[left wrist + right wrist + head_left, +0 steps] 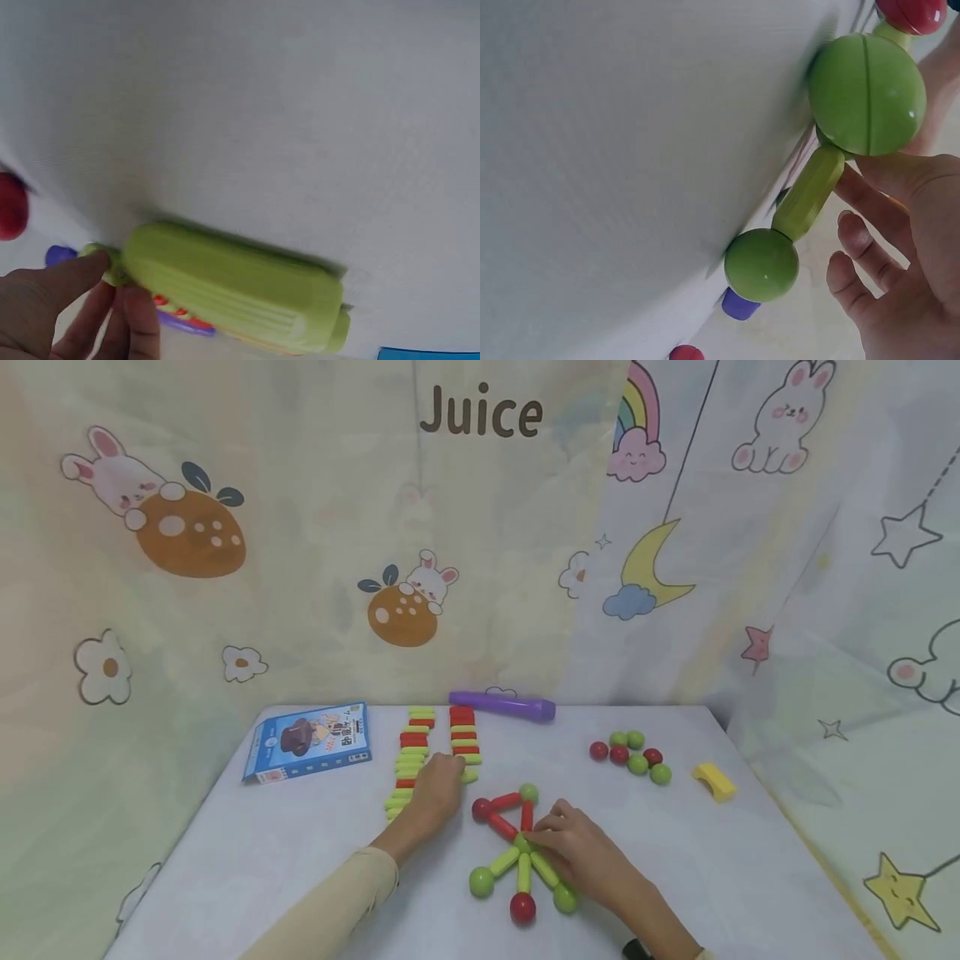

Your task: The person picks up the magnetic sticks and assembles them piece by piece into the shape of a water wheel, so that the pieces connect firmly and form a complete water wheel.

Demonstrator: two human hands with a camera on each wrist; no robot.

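Note:
In the head view, a figure of balls and rods lies on the table, with red rods forming a triangle and light green rods fanning out towards the near edge. My right hand holds it at the middle green ball with thumb and index finger; the other fingers are loosely bent. In the right wrist view a large green ball hides those fingertips. Further left, my left hand reaches between two columns of rods. Its thumb and fingers pinch the end of a light green rod in the left wrist view.
Red and green rods lie in two columns. A blue box rests back left, a purple stick along the far edge. Several loose balls and a yellow arched block lie on the right. A printed curtain hangs behind.

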